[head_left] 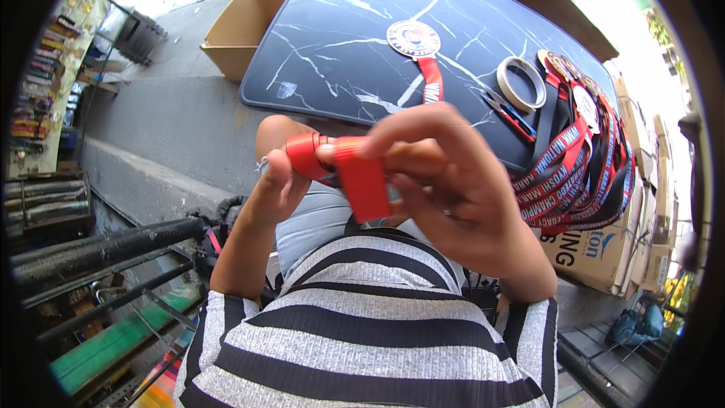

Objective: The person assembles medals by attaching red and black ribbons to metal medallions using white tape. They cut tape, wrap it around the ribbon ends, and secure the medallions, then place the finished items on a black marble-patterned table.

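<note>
Over my lap, a red ribbon (pixel 364 185) is looped round the fingers of my left hand (pixel 281 185). My right hand (pixel 464 196), partly blurred, pinches the same ribbon and a flat stretch of it hangs between the hands. Beyond them a round medal (pixel 414 38) lies on the dark marbled table (pixel 325 45). Its red lettered ribbon runs toward me and disappears behind my right hand; whether it joins the ribbon I hold cannot be seen.
On the table's right are a roll of tape (pixel 521 85), scissors (pixel 510 116) and a pile of medals (pixel 585 109) whose lettered ribbons (pixel 578 174) drape over the edge. Cardboard boxes (pixel 245 23) stand around the table. A metal rack (pixel 113 238) is at my left.
</note>
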{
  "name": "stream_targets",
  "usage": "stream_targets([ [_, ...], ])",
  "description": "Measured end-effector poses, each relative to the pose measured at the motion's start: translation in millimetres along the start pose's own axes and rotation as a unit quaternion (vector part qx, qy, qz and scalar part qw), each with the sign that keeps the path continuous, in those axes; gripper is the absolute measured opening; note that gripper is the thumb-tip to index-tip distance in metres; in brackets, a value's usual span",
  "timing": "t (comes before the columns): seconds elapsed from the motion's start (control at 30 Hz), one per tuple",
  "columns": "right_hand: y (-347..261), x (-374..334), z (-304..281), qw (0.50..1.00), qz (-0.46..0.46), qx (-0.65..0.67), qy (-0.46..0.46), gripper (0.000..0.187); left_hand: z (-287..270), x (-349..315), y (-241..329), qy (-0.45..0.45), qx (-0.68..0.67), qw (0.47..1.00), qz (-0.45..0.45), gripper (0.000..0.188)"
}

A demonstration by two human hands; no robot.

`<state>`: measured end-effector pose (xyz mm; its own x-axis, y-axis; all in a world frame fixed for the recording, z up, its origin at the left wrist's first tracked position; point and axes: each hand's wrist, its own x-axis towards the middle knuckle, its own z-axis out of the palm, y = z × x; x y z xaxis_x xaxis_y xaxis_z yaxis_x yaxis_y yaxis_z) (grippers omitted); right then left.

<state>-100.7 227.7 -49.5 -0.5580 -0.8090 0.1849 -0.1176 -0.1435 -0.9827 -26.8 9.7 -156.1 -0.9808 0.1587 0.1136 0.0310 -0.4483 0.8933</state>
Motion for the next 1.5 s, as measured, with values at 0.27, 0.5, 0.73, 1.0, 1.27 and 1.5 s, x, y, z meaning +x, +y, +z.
stream_targets([
  [0.27, 7, 12, 14, 0.942, -0.110, -0.318, 0.006, 0.054, 11, -3, -5, -0.015, 0.019, 0.999, -0.036, 0.112],
  [0.5, -17, 9, -8, 0.888, 0.073, -0.447, -0.081, 0.039, 28, 15, -5, -0.133, 0.000, 0.985, -0.109, 0.117],
  [0.73, 65, 67, -66, 0.835, -0.022, -0.518, 0.186, 0.040, 38, 14, -23, -0.193, -0.015, 0.975, -0.108, 0.117],
  [1.0, 112, 103, -97, 0.769, 0.176, -0.604, 0.113, 0.059, 35, 9, -27, -0.199, -0.073, 0.972, -0.103, 0.108],
  [1.27, 49, 102, -91, 0.883, 0.063, -0.451, 0.116, 0.050, 50, 4, -34, -0.159, -0.129, 0.966, -0.159, 0.083],
  [1.5, 22, 20, -18, 0.990, -0.029, -0.025, 0.139, 0.040, 70, 10, -22, -0.052, -0.166, 0.983, -0.051, 0.092],
])
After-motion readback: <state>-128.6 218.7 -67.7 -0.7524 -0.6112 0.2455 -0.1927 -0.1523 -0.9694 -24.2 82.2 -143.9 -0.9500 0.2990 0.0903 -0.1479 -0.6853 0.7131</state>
